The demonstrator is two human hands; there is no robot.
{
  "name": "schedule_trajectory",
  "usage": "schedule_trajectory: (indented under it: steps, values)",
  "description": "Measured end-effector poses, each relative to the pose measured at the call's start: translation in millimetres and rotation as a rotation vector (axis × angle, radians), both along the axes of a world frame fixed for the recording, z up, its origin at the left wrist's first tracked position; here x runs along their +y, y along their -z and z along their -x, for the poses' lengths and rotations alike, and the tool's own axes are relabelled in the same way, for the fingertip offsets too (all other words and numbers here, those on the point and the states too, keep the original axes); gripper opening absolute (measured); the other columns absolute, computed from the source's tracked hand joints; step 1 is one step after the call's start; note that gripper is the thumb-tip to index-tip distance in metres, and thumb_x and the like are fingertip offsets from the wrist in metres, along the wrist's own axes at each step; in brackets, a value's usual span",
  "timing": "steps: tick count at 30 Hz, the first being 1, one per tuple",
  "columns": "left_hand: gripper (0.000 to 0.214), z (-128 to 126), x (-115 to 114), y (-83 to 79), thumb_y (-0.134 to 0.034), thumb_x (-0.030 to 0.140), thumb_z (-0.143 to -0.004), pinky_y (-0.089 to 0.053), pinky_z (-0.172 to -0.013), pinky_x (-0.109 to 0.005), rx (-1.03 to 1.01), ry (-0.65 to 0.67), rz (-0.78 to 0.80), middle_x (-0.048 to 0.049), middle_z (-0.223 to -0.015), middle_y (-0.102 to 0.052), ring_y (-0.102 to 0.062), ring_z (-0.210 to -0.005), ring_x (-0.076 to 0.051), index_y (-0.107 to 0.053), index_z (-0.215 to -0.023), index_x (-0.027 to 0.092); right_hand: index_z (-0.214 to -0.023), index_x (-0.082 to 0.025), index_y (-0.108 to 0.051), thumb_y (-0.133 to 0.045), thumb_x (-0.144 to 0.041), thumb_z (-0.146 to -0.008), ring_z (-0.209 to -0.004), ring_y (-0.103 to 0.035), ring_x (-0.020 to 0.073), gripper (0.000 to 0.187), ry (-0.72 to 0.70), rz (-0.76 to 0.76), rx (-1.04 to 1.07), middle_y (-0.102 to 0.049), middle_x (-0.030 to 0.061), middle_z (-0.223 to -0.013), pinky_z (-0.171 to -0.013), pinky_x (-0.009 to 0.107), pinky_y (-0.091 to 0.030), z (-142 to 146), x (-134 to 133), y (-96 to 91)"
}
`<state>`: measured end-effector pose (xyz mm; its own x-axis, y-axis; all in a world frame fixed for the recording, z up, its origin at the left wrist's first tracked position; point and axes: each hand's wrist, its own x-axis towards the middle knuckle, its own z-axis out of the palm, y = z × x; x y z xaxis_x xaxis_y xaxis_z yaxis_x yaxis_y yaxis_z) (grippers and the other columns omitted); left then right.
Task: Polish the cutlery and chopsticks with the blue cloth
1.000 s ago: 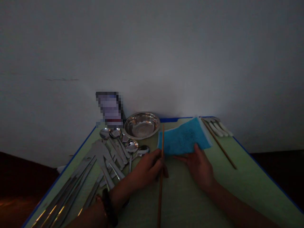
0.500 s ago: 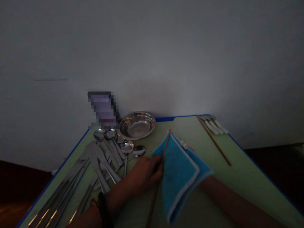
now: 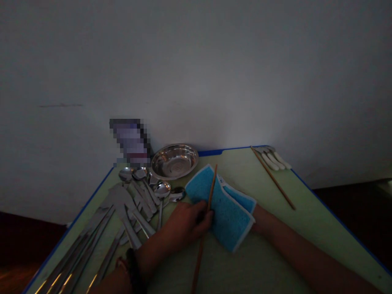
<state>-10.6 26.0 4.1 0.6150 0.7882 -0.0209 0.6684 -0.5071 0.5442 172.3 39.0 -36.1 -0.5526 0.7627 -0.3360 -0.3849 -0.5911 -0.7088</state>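
Observation:
My left hand (image 3: 186, 223) is closed around a long wooden chopstick (image 3: 204, 232) that runs from the table's near edge up across a blue cloth (image 3: 222, 206). The cloth is draped over my right hand, which is hidden beneath it; only the right wrist (image 3: 263, 220) and forearm show. The cloth presses against the chopstick just right of my left fingers.
A green table (image 3: 306, 228) with a blue edge stands against a grey wall. Several metal spoons (image 3: 153, 188) and flat metal utensils (image 3: 101, 228) lie at the left. A steel bowl (image 3: 174, 160) sits at the back. A second chopstick (image 3: 272, 177) and white-handled utensils (image 3: 274, 159) lie at the back right.
My right hand lifted the blue cloth off the table, and the cloth now covers that hand against the chopstick. My left hand kept its hold on the chopstick.

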Motion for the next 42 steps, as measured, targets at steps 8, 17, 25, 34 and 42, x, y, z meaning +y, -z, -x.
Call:
schedule_trajectory:
  steps: [8, 17, 25, 34, 42]
  values:
    - [0.030, 0, -1, -2.0, -0.034, 0.034, -0.088, -0.027, -0.045, -0.020, -0.031, -0.008, 0.030, 0.0056, -0.051, -0.040, -0.042, -0.045, -0.008, -0.045, -0.065, 0.018, -0.110, -0.012, -0.055, -0.038, -0.076, -0.065, -0.097, -0.059, 0.0277, 0.080, -0.106, 0.109, 0.128, -0.064, 0.0132, -0.102, -0.090, 0.045, -0.039, -14, 0, -31.7]
    - [0.031, -1, 3, -1.8, -0.033, 0.033, -0.088, -0.028, -0.045, -0.021, -0.030, -0.103, 0.035, 0.0050, -0.051, -0.042, -0.043, -0.045, -0.009, -0.044, -0.063, 0.018, -0.117, -0.023, -0.047, -0.062, -0.034, -0.072, -0.114, -0.043, 0.0210, 0.049, 0.126, -0.880, -0.764, -0.044, 0.0093, -0.125, -0.095, 0.041, -0.034, -56, 16, -37.3]
    - [0.031, -4, 4, 1.4, -0.034, 0.033, -0.087, -0.028, -0.046, -0.022, 0.014, -0.073, 0.014, 0.0044, -0.051, -0.044, -0.045, -0.046, -0.010, -0.047, -0.063, 0.018, -0.075, -0.017, -0.057, -0.053, -0.061, -0.069, -0.082, -0.050, 0.0257, 0.045, -0.198, -1.213, -1.699, -0.053, 0.0086, -0.080, -0.074, 0.044, -0.042, -51, -15, -62.1]
    - [0.032, -3, 4, 1.1, -0.032, 0.034, -0.087, -0.029, -0.048, -0.022, 0.015, -0.077, 0.005, 0.0037, -0.053, -0.045, -0.047, -0.048, -0.011, -0.048, -0.064, 0.018, -0.093, -0.016, -0.057, -0.054, -0.030, -0.080, -0.092, -0.051, 0.0198, 0.019, -0.120, -1.191, -1.645, -0.052, 0.0078, -0.099, -0.082, 0.034, -0.042, -56, -4, -60.8]
    - [0.031, -4, 2, -4.3, -0.032, 0.033, -0.086, -0.032, -0.048, -0.022, 0.032, -0.081, 0.008, 0.0029, -0.053, -0.048, -0.048, -0.048, -0.012, -0.049, -0.064, 0.019, -0.090, -0.017, -0.058, -0.050, -0.025, -0.082, -0.089, -0.051, 0.0215, 0.014, 0.015, -1.276, -1.663, -0.056, 0.0078, -0.094, -0.080, 0.037, -0.041, -55, -1, -64.0]
